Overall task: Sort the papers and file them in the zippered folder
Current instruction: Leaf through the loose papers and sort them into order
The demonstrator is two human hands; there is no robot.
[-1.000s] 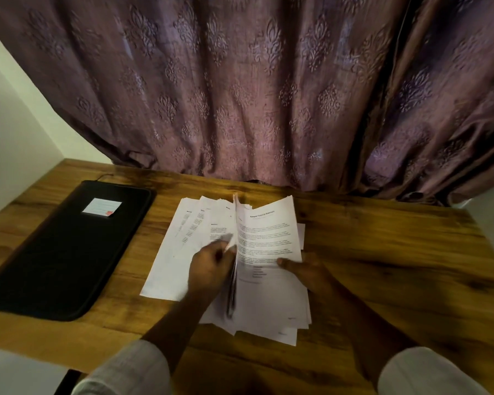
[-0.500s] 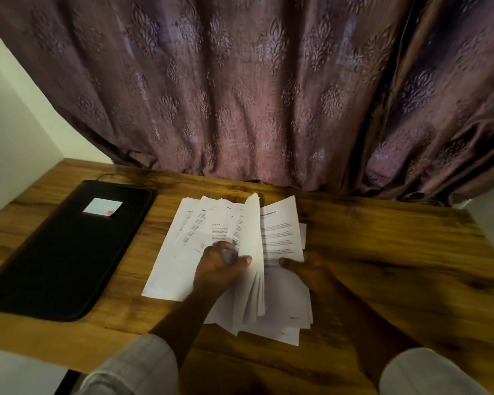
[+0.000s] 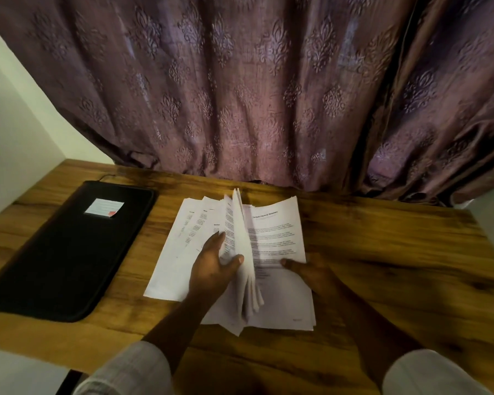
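Several printed white papers [image 3: 280, 295] lie in a loose pile at the middle of the wooden table. My left hand [image 3: 214, 266] grips a bunch of sheets [image 3: 241, 246] between thumb and fingers and holds them raised on edge. More sheets [image 3: 171, 258] lie fanned out to the left under that hand. My right hand [image 3: 311, 272] presses flat on the right part of the pile, thumb on the top printed page. The black zippered folder [image 3: 69, 252] lies shut on the table's left, apart from the papers, with a white label [image 3: 104, 208] on its cover.
A purple patterned curtain [image 3: 254, 95] hangs along the table's far edge. A white wall [image 3: 15, 132] stands at the left. Bare wooden table top [image 3: 397, 252] stretches to the right of the papers.
The sheets held by my left hand have flipped from leaning right to standing more upright, uncovering the top page on the right. My right hand has stayed in place.
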